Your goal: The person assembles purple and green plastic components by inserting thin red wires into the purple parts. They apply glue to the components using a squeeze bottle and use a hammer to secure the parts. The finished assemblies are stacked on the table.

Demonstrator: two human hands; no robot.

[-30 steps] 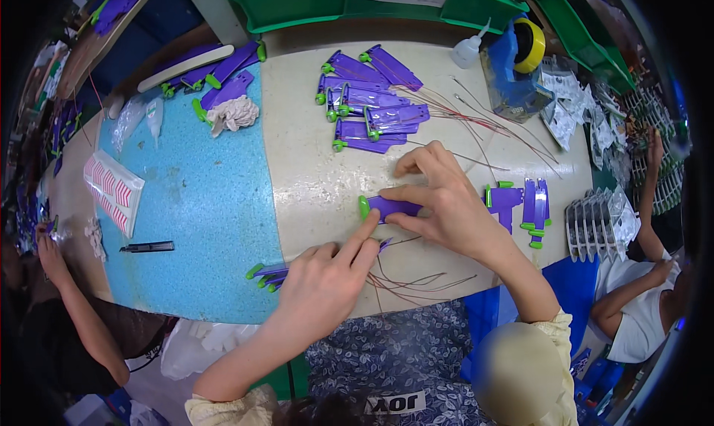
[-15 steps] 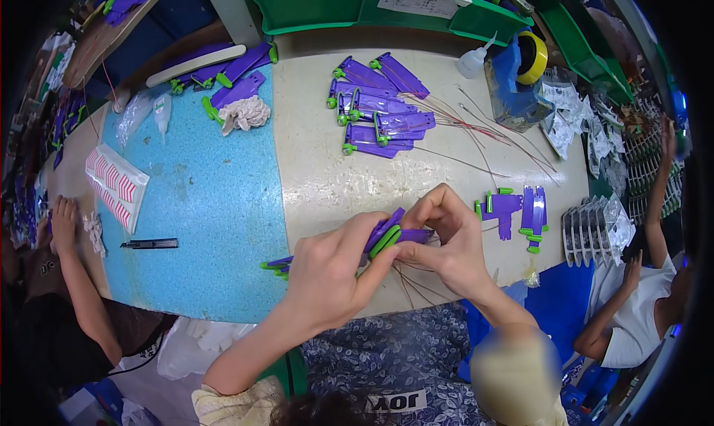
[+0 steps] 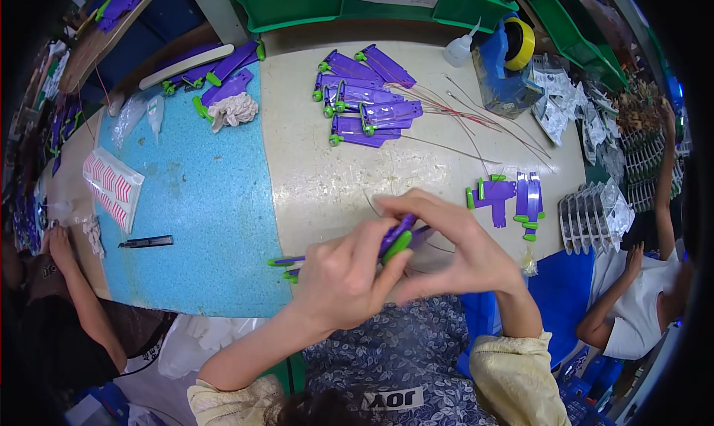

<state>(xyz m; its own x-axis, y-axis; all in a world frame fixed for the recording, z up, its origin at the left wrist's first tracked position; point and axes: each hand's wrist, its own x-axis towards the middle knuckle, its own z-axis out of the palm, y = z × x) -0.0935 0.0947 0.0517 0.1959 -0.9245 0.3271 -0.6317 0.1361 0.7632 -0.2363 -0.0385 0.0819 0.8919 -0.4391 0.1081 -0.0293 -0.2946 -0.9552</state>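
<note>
In my left hand (image 3: 338,277), closed at the middle near the table's front edge, is a purple plastic piece with a green edge (image 3: 398,244). My right hand (image 3: 465,251) arches over the piece's right side, thumb apart from the fingers. A thin wire (image 3: 370,201) sticks out at its fingertips and seems gripped there; some motion blur softens this. Another stretch of thin wire curves between thumb and palm. Left of my left hand, green-ended purple pieces (image 3: 286,262) lie on the table, partly hidden by the hand.
Several purple-and-green pieces with wires (image 3: 379,114) lie farther back. More purple parts (image 3: 494,201) are at right, near metallic packs (image 3: 587,221). A box cutter (image 3: 146,241) rests on the blue mat (image 3: 201,203). Green bins (image 3: 297,6) line the back; co-workers sit on both sides.
My right thumb has come away from the purple piece, and the right hand has arched wider with its fingers reaching left. The left hand still grips the piece, now tilted more upright.
</note>
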